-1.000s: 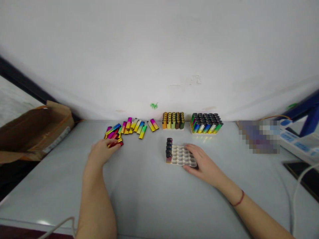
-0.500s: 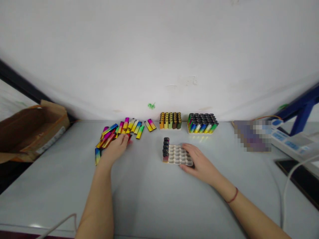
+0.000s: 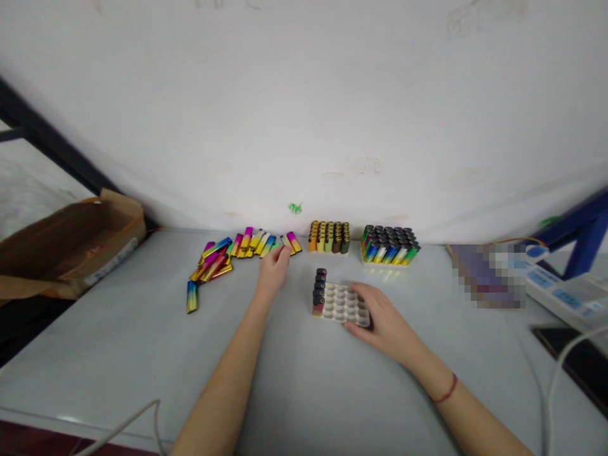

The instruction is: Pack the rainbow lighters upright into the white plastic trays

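My right hand (image 3: 382, 320) grips the right end of a white cell tray (image 3: 346, 304), with the thumb at the near side and the fingers at the far side. Several lighters (image 3: 319, 290) with black tops stand upright in the tray's leftmost row; the other visible cells hold nothing. My left hand (image 3: 274, 269) is closed just left of the tray, by the right end of a loose pile of shiny, multicoloured lighters (image 3: 213, 261). What its fingers hold, if anything, is hidden. A blue-and-yellow lighter (image 3: 191, 297) lies apart at the pile's near left.
Along the wall stand a tray of gold-topped lighters (image 3: 329, 237) and a tray of black-topped lighters (image 3: 390, 246). An open cardboard box (image 3: 114, 247) is at the left. A power strip (image 3: 560, 294), a dark flat object (image 3: 577, 354) and a white cable (image 3: 551, 399) lie right.
My left hand has moved right, away from the middle of the lighter pile towards the tray. My right hand keeps its grip on the tray. The view has shifted slightly.
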`<state>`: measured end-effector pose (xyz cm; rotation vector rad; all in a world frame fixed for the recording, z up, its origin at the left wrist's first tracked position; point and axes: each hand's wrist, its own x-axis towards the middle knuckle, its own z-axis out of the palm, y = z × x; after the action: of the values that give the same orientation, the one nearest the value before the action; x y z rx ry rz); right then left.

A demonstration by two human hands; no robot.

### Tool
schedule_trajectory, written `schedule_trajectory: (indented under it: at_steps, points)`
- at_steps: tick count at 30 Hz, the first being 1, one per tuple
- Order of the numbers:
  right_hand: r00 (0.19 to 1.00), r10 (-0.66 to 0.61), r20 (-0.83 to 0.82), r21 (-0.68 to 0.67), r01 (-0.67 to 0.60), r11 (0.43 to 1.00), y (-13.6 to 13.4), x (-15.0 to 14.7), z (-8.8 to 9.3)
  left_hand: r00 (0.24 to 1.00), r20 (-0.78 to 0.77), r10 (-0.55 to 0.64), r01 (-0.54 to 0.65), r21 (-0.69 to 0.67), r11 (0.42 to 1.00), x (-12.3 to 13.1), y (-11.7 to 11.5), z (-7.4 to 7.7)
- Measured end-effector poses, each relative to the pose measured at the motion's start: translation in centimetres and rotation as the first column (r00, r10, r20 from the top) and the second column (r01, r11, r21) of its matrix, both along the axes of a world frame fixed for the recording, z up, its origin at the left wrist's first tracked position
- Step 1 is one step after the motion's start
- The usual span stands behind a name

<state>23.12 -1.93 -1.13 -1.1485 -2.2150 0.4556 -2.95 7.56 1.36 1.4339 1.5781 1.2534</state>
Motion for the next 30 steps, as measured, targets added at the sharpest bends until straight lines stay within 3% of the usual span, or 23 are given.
schedule_trajectory:
  at_steps: [4,8,10,14,19,22,30]
  points:
    - [0.998,-0.054,0.018,-0.004,0.054,0.999,0.2,0.7,0.0,0.998,0.021,-0.057,0.057,0.028,0.998,0.9,-0.8,-0.6]
    - [0.997,-0.079,0.015,-0.026,0.079,0.996,0.3,1.3,-0.2,0.953,0.213,-0.216,0.226,-0.023,0.974,1.4,-1.6,-1.2]
    - [0.997,-0.075,0.012,-0.027,0.076,0.997,0.3,1.3,-0.3,0.930,0.283,-0.235,0.248,-0.008,0.969,1.5,-1.6,-1.2]
    - [0.997,-0.076,0.012,-0.030,0.077,0.997,0.2,1.3,-0.3,0.922,0.339,-0.187,0.175,0.068,0.982,1.6,-1.0,-1.1]
    - [0.997,-0.064,0.034,-0.031,0.065,0.997,0.2,1.3,-0.3,0.806,0.587,-0.070,0.168,-0.114,0.979,2.1,-0.8,-0.7]
    - [0.998,-0.062,0.033,-0.026,0.062,0.998,0.2,1.2,-0.3,0.765,0.643,0.010,0.160,-0.206,0.965,2.5,-1.2,-0.2]
    - [0.997,-0.059,0.052,-0.019,0.060,0.998,0.2,1.1,-0.4,0.694,0.718,0.058,0.143,-0.217,0.966,4.0,-2.9,0.5]
